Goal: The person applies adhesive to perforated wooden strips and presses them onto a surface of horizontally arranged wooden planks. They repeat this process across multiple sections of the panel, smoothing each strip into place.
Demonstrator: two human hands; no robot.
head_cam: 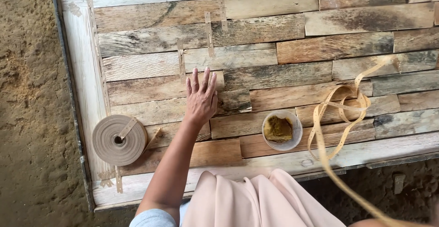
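Note:
My left hand (201, 98) lies flat with fingers spread on a panel of weathered wood strips (292, 48), pressing near a seam at the panel's middle left. It holds nothing. A long loose strip of tan perforated paper tape (344, 112) loops over the panel's right side and trails off the lower right edge of the picture. My right hand is out of sight. A roll of the same tape (119, 140) lies on the panel's left front corner. A small white bowl (292, 141) with a yellow-brown wet lump stands to the right of my left hand.
Short pieces of tape (209, 34) are stuck across seams at the upper left, and a long one (98, 58) runs down the left side. The panel rests on sandy ground (27, 117). My pink garment (256, 202) covers the near edge.

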